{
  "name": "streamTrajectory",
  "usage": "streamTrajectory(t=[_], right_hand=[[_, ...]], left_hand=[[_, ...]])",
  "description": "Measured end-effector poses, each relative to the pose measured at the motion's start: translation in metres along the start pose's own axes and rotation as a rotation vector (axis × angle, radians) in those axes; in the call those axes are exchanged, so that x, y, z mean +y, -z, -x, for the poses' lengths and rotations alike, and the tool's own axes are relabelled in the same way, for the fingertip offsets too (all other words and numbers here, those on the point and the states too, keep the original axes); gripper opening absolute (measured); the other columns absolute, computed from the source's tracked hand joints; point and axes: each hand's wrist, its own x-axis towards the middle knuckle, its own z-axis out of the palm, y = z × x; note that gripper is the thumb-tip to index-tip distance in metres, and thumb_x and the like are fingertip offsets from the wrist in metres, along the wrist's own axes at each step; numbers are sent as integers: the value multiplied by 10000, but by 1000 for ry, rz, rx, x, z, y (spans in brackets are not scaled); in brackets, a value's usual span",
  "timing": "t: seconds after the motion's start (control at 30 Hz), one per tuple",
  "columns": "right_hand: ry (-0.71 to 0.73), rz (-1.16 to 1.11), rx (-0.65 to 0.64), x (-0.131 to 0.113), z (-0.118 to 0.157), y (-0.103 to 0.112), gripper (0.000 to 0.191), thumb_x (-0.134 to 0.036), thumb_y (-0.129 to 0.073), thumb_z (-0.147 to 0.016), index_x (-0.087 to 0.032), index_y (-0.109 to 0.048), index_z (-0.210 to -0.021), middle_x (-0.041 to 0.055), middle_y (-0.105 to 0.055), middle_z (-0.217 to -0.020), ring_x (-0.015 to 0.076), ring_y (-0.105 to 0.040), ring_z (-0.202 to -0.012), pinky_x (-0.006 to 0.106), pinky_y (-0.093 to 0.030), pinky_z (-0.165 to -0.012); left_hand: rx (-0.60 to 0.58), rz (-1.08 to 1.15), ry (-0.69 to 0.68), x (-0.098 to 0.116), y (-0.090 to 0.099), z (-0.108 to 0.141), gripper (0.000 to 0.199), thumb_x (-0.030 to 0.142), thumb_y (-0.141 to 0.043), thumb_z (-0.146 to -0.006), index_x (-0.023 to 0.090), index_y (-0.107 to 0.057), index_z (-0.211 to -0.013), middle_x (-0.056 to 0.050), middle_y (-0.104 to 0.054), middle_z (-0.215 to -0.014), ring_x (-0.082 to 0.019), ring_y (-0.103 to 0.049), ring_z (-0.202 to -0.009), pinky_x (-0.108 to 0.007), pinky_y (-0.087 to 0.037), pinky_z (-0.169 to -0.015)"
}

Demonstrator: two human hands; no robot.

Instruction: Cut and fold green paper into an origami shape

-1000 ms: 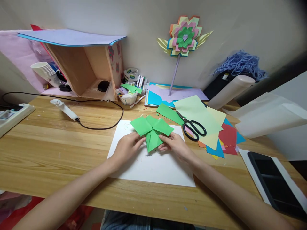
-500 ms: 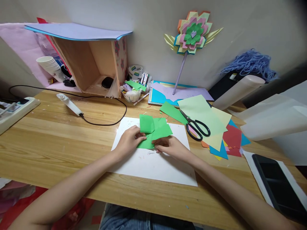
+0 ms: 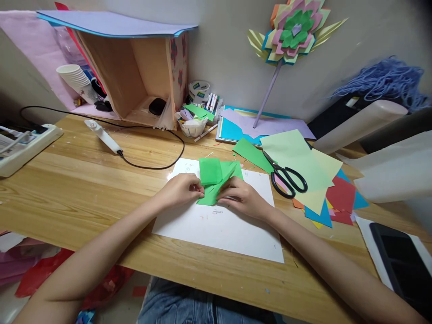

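Green paper (image 3: 209, 171) with several square flaps lies over a white sheet (image 3: 249, 238) in front of me. My left hand (image 3: 182, 191) is closed, thumb and fingers pinching the paper's lower left edge. At the right side, my right hand (image 3: 245, 198) is closed on a flap and holds it tilted up off the rest; some of its fingertips are hidden behind the paper. Black-handled scissors (image 3: 286, 177) rest to the right, on pale green paper (image 3: 297, 155) and a green strip (image 3: 251, 153).
Coloured scraps (image 3: 340, 193) and a phone (image 3: 398, 256) lie at the right. At the back stand an open box (image 3: 148, 67), a small cup of scraps (image 3: 192, 128) and a paper flower (image 3: 295, 33). A corded white device (image 3: 103, 137) and a power strip (image 3: 30, 148) are on the left.
My right hand has lifted the right flap, which was lying nearly flat, to a steep tilt. My left hand stays at the left edge. The camera view has shifted slightly.
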Motion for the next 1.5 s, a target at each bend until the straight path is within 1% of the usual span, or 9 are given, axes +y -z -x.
streamTrajectory(t=[0.1, 0.23, 0.33, 0.4, 0.53, 0.73, 0.97, 1.3, 1.5], right_hand=[[-85, -49, 27, -3, -3, -2, 142, -244, -557, -832, -244, -686, -893, 42, -664, -892, 186, -579, -899, 344, -472, -782], [-221, -50, 38, -7, -8, -6, 139, -235, -555, -818, -218, -678, -882, 40, -669, -863, 187, -591, -850, 340, -468, -754], [-269, -24, 60, -10, -10, -9, 127, -242, -552, -809, -197, -662, -854, 46, -654, -831, 179, -582, -793, 327, -463, -707], [-289, -9, 89, -10, -10, -12, 115, -241, -547, -804, -193, -648, -831, 43, -640, -808, 172, -573, -759, 318, -458, -684], [-303, 26, 141, -12, -9, -18, 84, -225, -541, -794, -185, -615, -797, 35, -609, -769, 171, -550, -733, 309, -442, -666], [-287, 19, 168, -14, -9, -20, 72, -219, -521, -801, -185, -584, -788, 29, -574, -779, 160, -526, -728, 286, -419, -641], [-301, 17, 175, -15, -9, -21, 61, -205, -520, -787, -181, -577, -786, 31, -586, -758, 161, -524, -720, 291, -409, -655], [-356, -14, 233, -15, -10, -24, 41, -201, -580, -771, -183, -547, -756, 6, -556, -701, 138, -510, -658, 263, -388, -591], [-351, -22, 225, -12, -9, -25, 50, -197, -576, -782, -192, -529, -766, 5, -558, -708, 142, -514, -662, 267, -395, -596]], left_hand=[[-17, -17, 34, 3, 2, 1, 116, 252, -600, -718, 175, -686, -704, -26, -640, -723, -128, -547, -648, -215, -368, -561], [-43, -16, 89, 5, 3, 2, 165, 293, -586, -724, 173, -699, -722, -30, -655, -710, -129, -554, -629, -215, -349, -538], [-90, -9, 103, 8, 6, 4, 267, 384, -550, -764, 168, -705, -735, -36, -672, -682, -133, -555, -609, -226, -336, -538], [-111, 2, 120, 10, 7, 5, 303, 449, -579, -738, 175, -706, -737, -30, -680, -674, -137, -559, -603, -229, -327, -528], [-73, -5, 175, 13, 5, 6, 253, 439, -699, -618, 200, -709, -698, -8, -680, -655, -139, -567, -607, -225, -315, -509], [-45, 14, 201, 9, -1, 5, 216, 414, -720, -595, 212, -709, -669, -3, -677, -635, -139, -567, -596, -230, -307, -501], [-25, 20, 235, 12, -1, 5, 233, 432, -681, -643, 199, -695, -645, -16, -678, -638, -150, -572, -623, -242, -303, -513], [-53, 36, 275, 13, -5, 4, 280, 461, -670, -630, 182, -665, -640, -35, -672, -665, -154, -553, -625, -245, -305, -530], [-25, -39, 241, 12, -8, 3, 362, 504, -545, -736, 176, -643, -618, -34, -649, -646, -140, -526, -587, -251, -277, -512]])
